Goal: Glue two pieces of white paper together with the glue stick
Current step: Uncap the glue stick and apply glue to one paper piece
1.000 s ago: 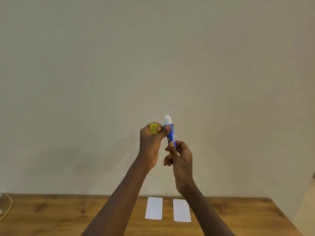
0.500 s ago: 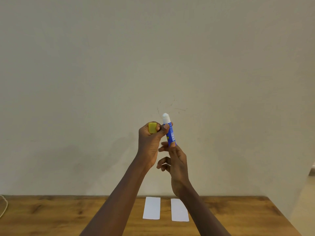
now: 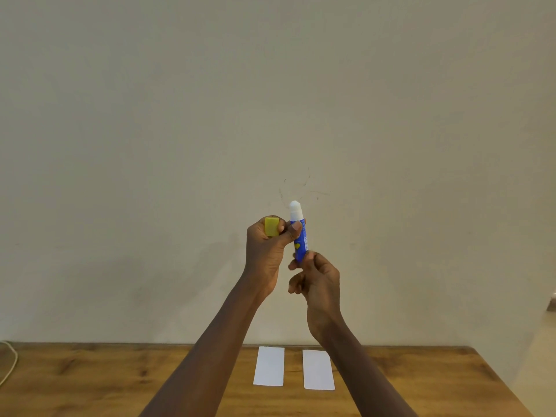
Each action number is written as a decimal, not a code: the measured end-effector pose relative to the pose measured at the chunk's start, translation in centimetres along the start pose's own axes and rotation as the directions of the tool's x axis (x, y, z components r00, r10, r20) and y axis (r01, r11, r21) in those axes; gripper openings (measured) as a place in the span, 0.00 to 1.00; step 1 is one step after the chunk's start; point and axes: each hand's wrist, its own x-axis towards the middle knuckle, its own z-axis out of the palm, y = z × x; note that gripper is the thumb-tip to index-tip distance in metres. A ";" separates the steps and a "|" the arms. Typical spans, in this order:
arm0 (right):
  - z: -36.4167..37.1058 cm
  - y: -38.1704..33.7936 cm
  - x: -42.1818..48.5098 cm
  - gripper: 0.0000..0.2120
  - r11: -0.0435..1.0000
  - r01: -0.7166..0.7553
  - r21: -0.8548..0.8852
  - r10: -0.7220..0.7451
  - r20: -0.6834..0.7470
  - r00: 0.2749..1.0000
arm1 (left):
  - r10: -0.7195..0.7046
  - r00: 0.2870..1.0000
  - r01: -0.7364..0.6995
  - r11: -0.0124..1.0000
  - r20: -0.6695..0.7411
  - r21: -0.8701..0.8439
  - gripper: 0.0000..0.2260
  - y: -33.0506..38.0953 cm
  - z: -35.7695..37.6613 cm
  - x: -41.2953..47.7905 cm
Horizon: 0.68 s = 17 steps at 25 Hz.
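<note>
Now my left hand (image 3: pixel 264 251) pinches the yellow cap (image 3: pixel 271 226) and upright glue stick (image 3: pixel 299 233), my right hand (image 3: pixel 319 281) grips its base, both papers (image 3: pixel 269 366) flat on the table well below.

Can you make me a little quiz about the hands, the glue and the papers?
1. True or false: the yellow cap is on the glue stick.
2. Which hand pinches the bottom of the glue stick? A) left hand B) right hand
3. Fill in: the two white papers lie on the wooden table, side by side and ____ touching.

Key: 1 false, the left hand holds the cap. 2 B. 3 not.
</note>
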 end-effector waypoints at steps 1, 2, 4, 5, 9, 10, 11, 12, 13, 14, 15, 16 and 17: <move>0.0 0.0 0.0 0.15 1.000 -0.023 0.014 0.023 -0.002 1.000 | 0.003 1.000 -0.003 1.000 -0.003 -0.002 0.15 0.0 0.0 0.0; 0.0 -0.1 0.0 0.17 0.999 -0.037 0.019 0.037 0.000 0.999 | -0.001 1.000 0.001 1.000 -0.007 -0.010 0.15 0.0 -0.1 0.0; 0.2 -0.1 -0.1 0.13 1.000 -0.010 -0.016 0.010 0.018 1.000 | -0.014 1.000 0.014 0.999 -0.011 -0.028 0.14 -0.1 -0.3 0.1; 0.2 0.0 -0.2 0.10 1.000 0.011 -0.030 -0.010 0.029 1.000 | -0.017 1.000 0.017 0.999 -0.005 -0.031 0.14 -0.2 -0.3 0.1; 0.0 0.3 0.0 0.17 1.000 -0.030 0.000 0.030 0.067 0.997 | -0.007 1.000 0.007 1.000 -0.001 0.006 0.15 -0.1 -0.2 -0.2; -0.1 0.3 0.0 0.18 0.999 -0.035 0.008 0.034 0.076 0.996 | -0.008 1.000 0.008 1.000 0.001 -0.010 0.15 -0.2 -0.3 -0.2; -0.1 0.2 0.0 0.17 1.000 -0.025 0.007 0.024 0.082 0.996 | -0.010 1.000 0.010 1.000 0.009 -0.028 0.15 -0.2 -0.4 -0.1; -0.1 0.3 -0.1 0.13 1.000 -0.004 -0.001 0.004 0.078 0.997 | -0.011 1.000 0.012 0.999 0.015 -0.035 0.15 -0.2 -0.4 0.0; -0.1 0.4 -0.1 0.09 1.000 0.014 -0.011 -0.013 0.063 0.998 | -0.011 1.000 0.012 1.000 0.014 -0.026 0.15 -0.3 -0.4 0.0; -0.1 0.5 0.0 0.08 1.000 0.022 -0.016 -0.021 0.048 0.999 | -0.011 1.000 0.012 1.000 0.009 -0.009 0.15 -0.3 -0.3 0.0; -0.2 0.6 0.1 0.11 1.000 0.016 -0.014 -0.016 0.039 0.999 | -0.011 1.000 0.011 1.000 0.004 0.004 0.15 -0.4 -0.2 0.0; -0.3 0.6 0.1 0.15 1.000 -0.001 -0.003 0.001 0.035 0.999 | -0.014 1.000 0.014 1.000 0.001 0.007 0.15 -0.4 -0.1 -0.1; -0.4 0.5 0.2 0.17 1.000 -0.017 0.007 0.016 0.036 0.999 | -0.019 1.000 0.019 1.000 0.000 -0.002 0.15 -0.5 -0.1 -0.2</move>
